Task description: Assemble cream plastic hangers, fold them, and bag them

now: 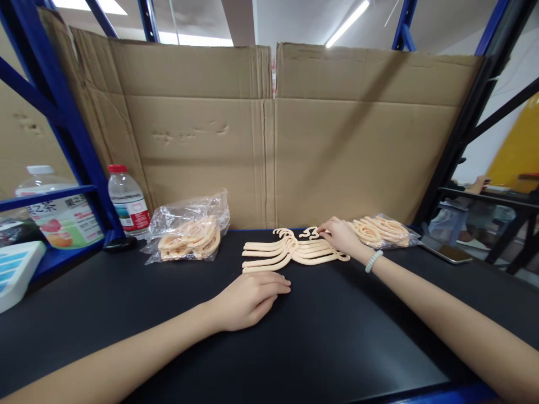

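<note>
Peach-coloured plastic clothes hangers (pixel 290 252) lie fanned in an overlapping row on the black table, their hooks to the back. My left hand (pixel 255 297) rests just in front of the row's left arms, palm down, fingers stretched out and holding nothing. Beyond the right arms of the row, my right hand (pixel 342 237) has its fingers drawn together at small curved hooks (pixel 310 233) of the same plastic. Its fingertips meet the right end of these hooks, and the palm side is hidden. A beaded bracelet (pixel 374 261) circles the right wrist.
Clear bags of peach hangers lie at left (pixel 189 238) and right (pixel 381 231). A phone (pixel 446 249) lies far right. A water bottle (pixel 128 202) and a black object (pixel 120 243) stand at left. Cardboard (pixel 202 140) walls the back. Part of another person (pixel 478 184) shows at right.
</note>
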Demonstrator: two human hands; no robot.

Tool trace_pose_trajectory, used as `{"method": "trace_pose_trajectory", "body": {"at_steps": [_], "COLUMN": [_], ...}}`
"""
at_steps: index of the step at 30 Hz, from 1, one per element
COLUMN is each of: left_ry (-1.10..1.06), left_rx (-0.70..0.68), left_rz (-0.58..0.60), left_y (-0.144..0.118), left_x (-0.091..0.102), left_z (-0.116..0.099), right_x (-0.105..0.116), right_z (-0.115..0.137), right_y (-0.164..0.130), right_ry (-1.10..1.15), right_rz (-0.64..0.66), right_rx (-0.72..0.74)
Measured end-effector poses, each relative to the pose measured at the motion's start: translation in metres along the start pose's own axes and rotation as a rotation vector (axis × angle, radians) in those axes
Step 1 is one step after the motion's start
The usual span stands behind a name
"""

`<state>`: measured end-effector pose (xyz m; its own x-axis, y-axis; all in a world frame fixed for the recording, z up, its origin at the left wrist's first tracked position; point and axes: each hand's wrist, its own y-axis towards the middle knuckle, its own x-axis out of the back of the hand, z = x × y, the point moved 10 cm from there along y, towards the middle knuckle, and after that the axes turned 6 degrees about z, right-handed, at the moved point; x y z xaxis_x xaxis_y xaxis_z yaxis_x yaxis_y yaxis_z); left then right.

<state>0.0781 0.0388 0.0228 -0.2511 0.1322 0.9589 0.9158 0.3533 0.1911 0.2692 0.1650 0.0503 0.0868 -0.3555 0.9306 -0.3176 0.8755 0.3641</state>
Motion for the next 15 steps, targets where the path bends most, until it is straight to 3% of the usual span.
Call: {"method": "trace_pose_trajectory", "body": {"at_steps": [4, 8, 15], "left_ry": [0.023, 0.083, 0.086], "left_rx": [-0.016, 0.088, 0.132], "left_rz": [-0.009, -0.037, -0.052], "left_y": [-0.001, -0.002, -0.005], "left_x": [0.0, 0.003, 0.003], "left_z": [-0.001, 0.006, 0.01], "right_x": [-0.012, -0.027, -0.03], "right_z": [0.003, 0.01, 0.013], "right_y": [0.019, 0.033, 0.037], "right_ry": [-0.057, -0.119, -0.129], "right_rz": [0.133, 0.233, 0.235], "right_rx": [0.071, 0.132, 0.157]}}
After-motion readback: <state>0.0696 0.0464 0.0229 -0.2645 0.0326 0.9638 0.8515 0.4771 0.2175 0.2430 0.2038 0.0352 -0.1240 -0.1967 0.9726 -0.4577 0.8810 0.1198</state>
